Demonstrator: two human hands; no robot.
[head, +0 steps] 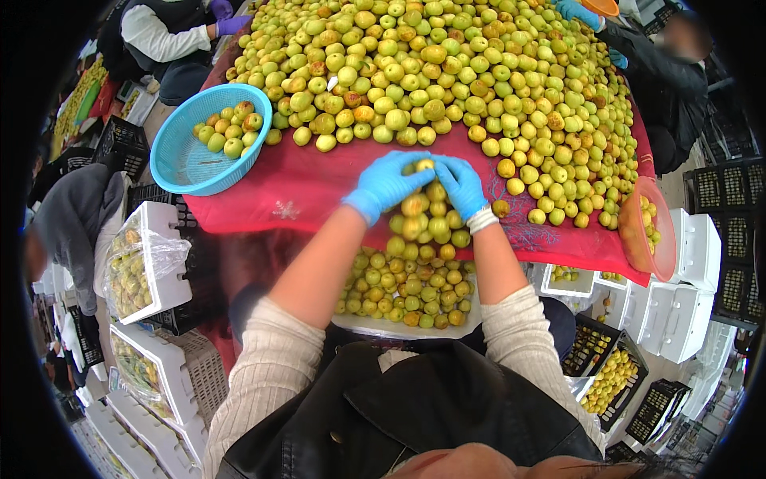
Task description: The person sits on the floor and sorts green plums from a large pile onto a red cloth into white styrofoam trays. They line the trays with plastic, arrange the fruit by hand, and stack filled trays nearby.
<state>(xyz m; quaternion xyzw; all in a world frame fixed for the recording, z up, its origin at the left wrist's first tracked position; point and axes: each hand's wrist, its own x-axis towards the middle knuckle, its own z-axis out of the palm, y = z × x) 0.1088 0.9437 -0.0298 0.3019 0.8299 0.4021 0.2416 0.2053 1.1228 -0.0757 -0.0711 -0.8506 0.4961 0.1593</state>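
My left hand (389,182), in a blue glove, curves around the far left side of a cluster of yellow-green jujubes (413,206) at the table's near edge. From the right my right hand (461,185), also blue-gloved, cups the same cluster, and the fingertips of both hands come close together behind it. The cluster reaches down over the cloth edge toward a white foam box (383,329) of jujubes below, between my legs. Some of the cluster is blurred. Beyond my hands a large heap of jujubes (419,78) covers the red tablecloth (263,206).
At left on the table stands a blue plastic basket (173,158) with several jujubes; an orange basket (634,227) sits at the right edge. Filled foam boxes (161,263) and black crates (640,353) flank me. Co-workers' gloved hands (233,25) (577,12) are across the table.
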